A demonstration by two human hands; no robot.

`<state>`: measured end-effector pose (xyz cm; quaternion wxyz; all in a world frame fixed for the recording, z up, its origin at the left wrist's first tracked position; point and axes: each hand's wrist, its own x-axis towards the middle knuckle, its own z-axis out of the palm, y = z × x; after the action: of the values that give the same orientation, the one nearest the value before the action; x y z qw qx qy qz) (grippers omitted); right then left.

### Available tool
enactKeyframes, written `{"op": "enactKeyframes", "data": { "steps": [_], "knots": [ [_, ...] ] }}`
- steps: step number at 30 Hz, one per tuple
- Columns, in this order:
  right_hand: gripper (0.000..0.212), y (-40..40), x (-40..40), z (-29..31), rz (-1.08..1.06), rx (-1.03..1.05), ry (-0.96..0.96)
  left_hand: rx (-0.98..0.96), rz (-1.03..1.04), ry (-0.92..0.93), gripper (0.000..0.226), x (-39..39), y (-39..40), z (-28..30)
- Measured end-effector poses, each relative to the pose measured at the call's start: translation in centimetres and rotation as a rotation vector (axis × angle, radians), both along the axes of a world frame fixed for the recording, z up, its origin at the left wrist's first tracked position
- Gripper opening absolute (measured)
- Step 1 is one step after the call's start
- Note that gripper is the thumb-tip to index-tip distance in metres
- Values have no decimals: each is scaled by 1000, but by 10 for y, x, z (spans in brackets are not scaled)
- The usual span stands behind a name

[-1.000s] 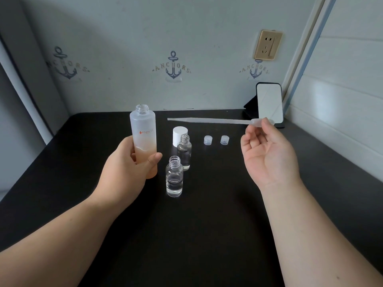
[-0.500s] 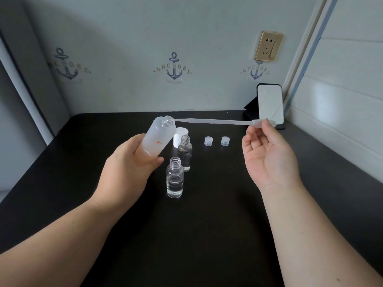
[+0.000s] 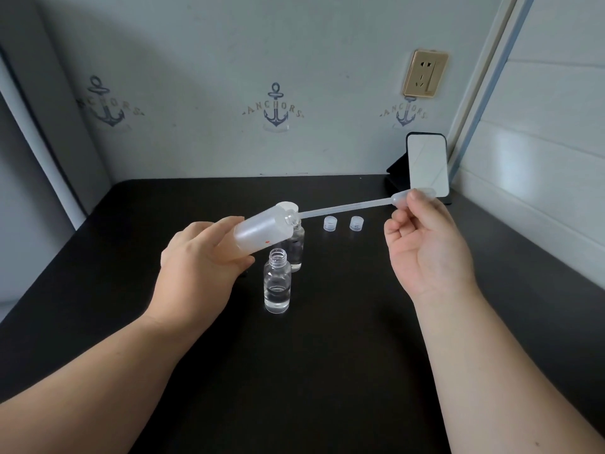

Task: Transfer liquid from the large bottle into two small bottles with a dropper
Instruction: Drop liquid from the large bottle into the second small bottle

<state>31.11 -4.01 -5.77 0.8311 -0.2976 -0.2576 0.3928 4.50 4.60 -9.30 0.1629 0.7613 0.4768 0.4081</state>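
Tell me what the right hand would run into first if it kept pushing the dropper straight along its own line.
The right hand pinches the dropper, whose tip sits at the mouth of the tilted large bottle. Going on, it would likely slide inside that bottle first, though depth is unclear.

Frosted white bottle, black table, navy anchor-print wall

My left hand tips the large bottle further over, and my right hand slides the dropper tip into its mouth.
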Motion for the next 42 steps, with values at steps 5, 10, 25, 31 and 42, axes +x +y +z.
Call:
{"op": "enactKeyframes", "data": {
  "steps": [5, 10, 25, 31, 42],
  "knots": [
    [27, -1, -5, 0, 58, 30, -149, 30, -20, 34, 55, 2, 0, -2],
    [29, -2, -14, 1, 98, -15, -300, 85, -33, 49, 56, 2, -1, -2],
    [4, 2, -24, -8, 142, -183, -494, 112, -46, 64, 57, 4, -2, -3],
    [9, 0, -20, -4, 149, -144, -397, 86, -27, 53, 58, 2, 0, -4],
    [21, 0, -2, -2, 109, -38, -78, 5, 1, -1, 57, 1, 2, -3]
  ]
}}
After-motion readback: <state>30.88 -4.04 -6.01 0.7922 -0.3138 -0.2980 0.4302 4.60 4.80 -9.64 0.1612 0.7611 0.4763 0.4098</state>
